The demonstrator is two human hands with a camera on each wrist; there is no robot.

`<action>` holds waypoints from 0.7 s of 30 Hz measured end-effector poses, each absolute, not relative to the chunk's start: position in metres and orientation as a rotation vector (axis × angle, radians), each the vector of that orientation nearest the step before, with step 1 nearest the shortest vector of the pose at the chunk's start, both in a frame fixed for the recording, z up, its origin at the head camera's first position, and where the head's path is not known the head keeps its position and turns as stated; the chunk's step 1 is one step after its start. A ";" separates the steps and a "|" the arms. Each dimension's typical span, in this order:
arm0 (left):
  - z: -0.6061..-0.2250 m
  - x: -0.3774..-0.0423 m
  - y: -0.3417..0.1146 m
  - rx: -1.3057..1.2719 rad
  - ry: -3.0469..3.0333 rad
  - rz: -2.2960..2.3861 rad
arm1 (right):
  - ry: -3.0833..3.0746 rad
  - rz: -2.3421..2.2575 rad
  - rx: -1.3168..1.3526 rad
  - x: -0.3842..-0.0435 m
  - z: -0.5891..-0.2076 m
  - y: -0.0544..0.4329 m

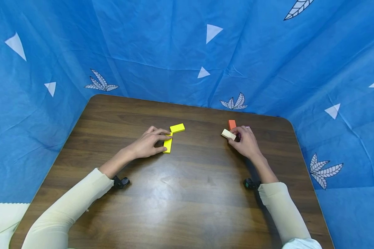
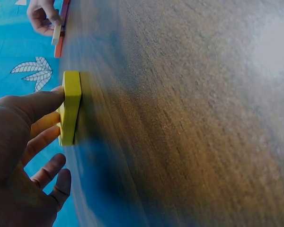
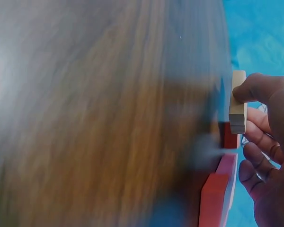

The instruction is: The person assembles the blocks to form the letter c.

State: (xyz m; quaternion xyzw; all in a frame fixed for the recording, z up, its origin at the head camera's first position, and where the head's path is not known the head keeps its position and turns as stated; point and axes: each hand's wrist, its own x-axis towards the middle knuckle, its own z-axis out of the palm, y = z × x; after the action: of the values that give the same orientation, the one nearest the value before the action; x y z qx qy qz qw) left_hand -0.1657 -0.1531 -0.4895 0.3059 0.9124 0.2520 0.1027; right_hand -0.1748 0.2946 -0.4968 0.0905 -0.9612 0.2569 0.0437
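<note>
My left hand [image 1: 162,141] grips a flat yellow block [image 1: 167,145] lying on the brown table [image 1: 187,193], index finger at its far end and thumb at its near side. A second yellow block [image 1: 177,128] lies touching its far end. In the left wrist view the fingers [image 2: 47,124] press against the yellow block [image 2: 71,106]. My right hand [image 1: 236,135] pinches a pale wooden block [image 1: 229,134] lifted slightly off the table; the right wrist view shows the thumb on this wooden block [image 3: 237,101]. An orange block [image 1: 232,124] lies just behind it.
A pink block [image 3: 228,165] and the orange-red block [image 3: 214,201] lie by my right palm. Blue patterned cloth [image 1: 187,52] walls in the table at the back and on both sides. Bare wood stretches between the hands and toward the near edge.
</note>
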 end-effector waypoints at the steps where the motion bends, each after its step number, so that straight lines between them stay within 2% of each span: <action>1: -0.490 -0.166 -0.153 0.901 2.692 0.745 | -2.935 0.794 0.285 -0.176 -0.497 0.292; 21: -0.492 -0.165 -0.153 0.900 2.698 0.744 | -2.903 1.000 0.379 -0.199 -0.502 0.243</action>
State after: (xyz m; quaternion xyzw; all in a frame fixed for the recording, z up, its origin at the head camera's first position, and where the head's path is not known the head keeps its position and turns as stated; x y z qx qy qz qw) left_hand -0.1654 -0.1531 -0.4919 0.3046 0.9131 0.2517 0.1006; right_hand -0.1987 0.2427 -0.5021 0.1226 -0.9381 0.3231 0.0241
